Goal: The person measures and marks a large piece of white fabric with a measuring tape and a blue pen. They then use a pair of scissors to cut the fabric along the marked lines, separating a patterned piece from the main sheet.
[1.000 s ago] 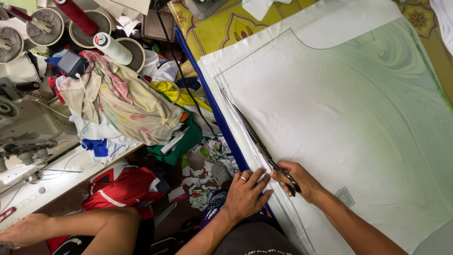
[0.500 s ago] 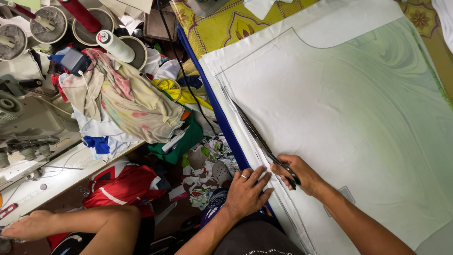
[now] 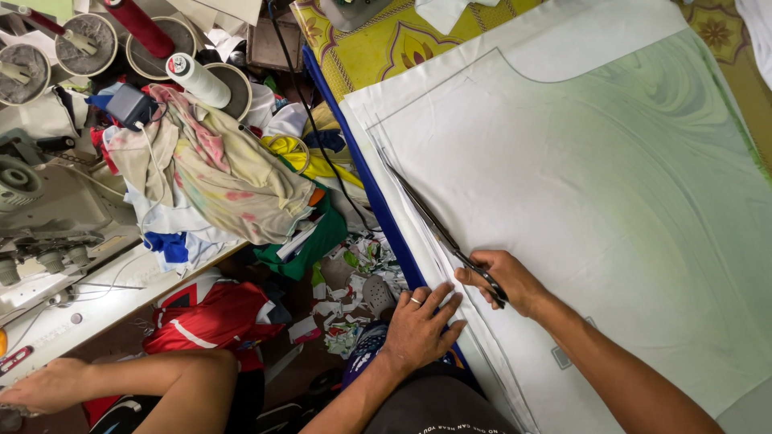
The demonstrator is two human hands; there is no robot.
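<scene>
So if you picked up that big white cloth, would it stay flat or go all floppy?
Probably floppy: the white cloth lies thin and smooth and looks light. It may slide easily, which could be why the left hand presses flat on its edge. The right hand holds scissors against it, so it likely cuts easily too.

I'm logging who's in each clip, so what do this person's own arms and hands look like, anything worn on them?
Both forearms are bare, with no sleeves, gloves or watch in view. The left hand wears a thin silver-coloured ring on one finger. The right hand shows no ring or other jewellery from this angle.
</scene>
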